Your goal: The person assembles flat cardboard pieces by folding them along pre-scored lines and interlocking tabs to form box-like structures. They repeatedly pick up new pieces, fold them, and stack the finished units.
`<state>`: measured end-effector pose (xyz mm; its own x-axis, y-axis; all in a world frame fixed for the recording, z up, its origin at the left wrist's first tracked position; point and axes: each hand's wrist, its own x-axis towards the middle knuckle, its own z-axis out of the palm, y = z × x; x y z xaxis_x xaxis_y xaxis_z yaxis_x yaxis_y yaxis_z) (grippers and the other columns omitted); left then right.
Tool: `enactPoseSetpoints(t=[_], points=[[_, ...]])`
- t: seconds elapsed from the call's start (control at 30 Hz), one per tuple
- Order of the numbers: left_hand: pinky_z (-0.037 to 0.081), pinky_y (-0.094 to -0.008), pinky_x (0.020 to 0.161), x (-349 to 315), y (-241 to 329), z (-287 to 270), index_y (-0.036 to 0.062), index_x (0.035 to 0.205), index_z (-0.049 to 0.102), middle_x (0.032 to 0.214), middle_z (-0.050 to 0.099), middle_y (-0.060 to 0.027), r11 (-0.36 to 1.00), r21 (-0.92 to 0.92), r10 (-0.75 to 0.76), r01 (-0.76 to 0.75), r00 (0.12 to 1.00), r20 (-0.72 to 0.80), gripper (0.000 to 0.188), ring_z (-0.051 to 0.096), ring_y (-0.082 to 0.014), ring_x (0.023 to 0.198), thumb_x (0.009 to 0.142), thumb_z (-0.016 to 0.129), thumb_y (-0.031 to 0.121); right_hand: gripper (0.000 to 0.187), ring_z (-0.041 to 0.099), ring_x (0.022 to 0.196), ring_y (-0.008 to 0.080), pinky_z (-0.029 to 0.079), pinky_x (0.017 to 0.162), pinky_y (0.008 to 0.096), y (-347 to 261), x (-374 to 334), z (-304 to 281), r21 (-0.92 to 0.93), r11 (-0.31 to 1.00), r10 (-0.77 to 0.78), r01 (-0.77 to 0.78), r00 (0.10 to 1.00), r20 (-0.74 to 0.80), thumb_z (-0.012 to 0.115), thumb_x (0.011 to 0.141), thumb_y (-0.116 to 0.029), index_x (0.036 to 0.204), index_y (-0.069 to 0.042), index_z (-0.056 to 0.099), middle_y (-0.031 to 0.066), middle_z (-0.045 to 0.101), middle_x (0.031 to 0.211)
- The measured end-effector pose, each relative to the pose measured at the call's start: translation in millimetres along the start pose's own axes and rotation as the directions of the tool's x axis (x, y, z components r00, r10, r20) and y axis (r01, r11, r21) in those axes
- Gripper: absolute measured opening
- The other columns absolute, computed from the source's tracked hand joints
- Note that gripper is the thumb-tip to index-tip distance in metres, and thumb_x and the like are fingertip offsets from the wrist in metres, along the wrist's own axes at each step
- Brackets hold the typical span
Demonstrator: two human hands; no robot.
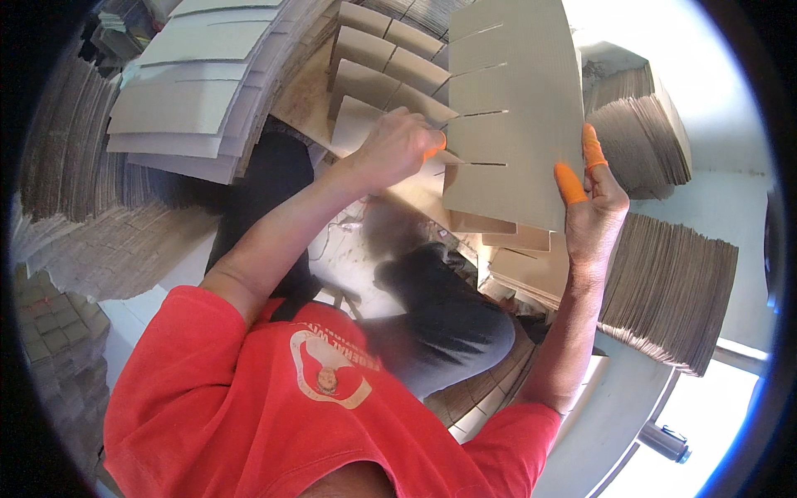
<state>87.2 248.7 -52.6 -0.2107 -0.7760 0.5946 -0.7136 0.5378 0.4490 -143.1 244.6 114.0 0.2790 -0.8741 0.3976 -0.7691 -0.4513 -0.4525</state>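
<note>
Person's R hand (599,197) holds a slotted cardbd sheet (523,91) by its right edge, thumb on the near face, 2 orange finger cots showing. Sheet's in front of the person, w/ 4 slots visible along its left side. L hand (395,149) is at that left edge, fingers bunched narrow by the nearest of several cardbd strips (365,81); can't tell if they pinch it. Tall cardbd stack (668,290) right of R forearm.
</note>
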Motion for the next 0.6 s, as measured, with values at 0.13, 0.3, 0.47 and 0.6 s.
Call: enactPoseSetpoints(t=[0.13, 0.3, 0.47, 0.6], points=[[0.045, -0.0388, 0.068, -1.0, 2.9, -4.0, 0.0088, 0.080, 0.066, 0.068, 0.060, -0.0081, 1.000, 0.024, 0.015, -0.016, 0.999, 0.035, 0.013, 0.062, -0.0254, 0.072, 0.070, 0.061, 0.001, 0.059, 0.050, 0.070, 0.0038, 0.046, 0.065, 0.0194, 8.9, -0.8, 12.3, 0.008, 0.999, 0.053, -0.054, 0.996, 0.073, 0.073, 0.079, 0.005, 0.134, -0.005, 0.057, 0.0014, 0.063, 0.077], [0.044, -0.0387, 0.068, -0.5, -0.6, -1.1, 0.0087, 0.083, 0.068, 0.068, 0.060, -0.0081, 1.000, 0.017, 0.018, -0.018, 1.000, 0.010, 0.016, 0.062, -0.0249, 0.072, 0.070, 0.061, 0.000, 0.058, 0.061, 0.091, 0.0073, 0.052, 0.079, 0.0226, 19.2, 6.2, 38.6, -0.083, 0.996, -0.010, 0.032, 0.969, 0.247, 0.070, 0.081, 0.006, 0.136, -0.001, 0.053, 0.0095, 0.069, 0.113], [0.044, -0.0386, 0.068, 3.0, -1.6, -0.7, 0.0076, 0.083, 0.067, 0.068, 0.060, -0.0078, 1.000, 0.011, 0.010, -0.011, 1.000, 0.019, 0.016, 0.061, -0.0253, 0.072, 0.070, 0.061, 0.000, 0.062, 0.067, 0.088, 0.0200, 0.054, 0.072, 0.0325, 26.4, -1.3, 83.6, 0.053, 0.989, 0.080, -0.140, 0.794, 0.603, 0.075, 0.078, -0.005, 0.135, 0.002, 0.051, 0.0153, 0.071, 0.100], [0.046, -0.0388, 0.072, 6.8, -1.5, 0.2, 0.0062, 0.087, 0.068, 0.074, 0.063, -0.0073, 1.000, 0.017, 0.020, -0.022, 0.997, 0.072, 0.015, 0.063, -0.0260, 0.077, 0.073, 0.063, 0.001, 0.063, 0.066, 0.075, 0.0324, 0.052, 0.066, 0.0384, 10.0, -15.6, 99.8, -0.301, 0.918, -0.026, 0.260, 0.794, 0.607, 0.075, 0.080, -0.014, 0.136, -0.002, 0.051, 0.0197, 0.067, 0.084]])
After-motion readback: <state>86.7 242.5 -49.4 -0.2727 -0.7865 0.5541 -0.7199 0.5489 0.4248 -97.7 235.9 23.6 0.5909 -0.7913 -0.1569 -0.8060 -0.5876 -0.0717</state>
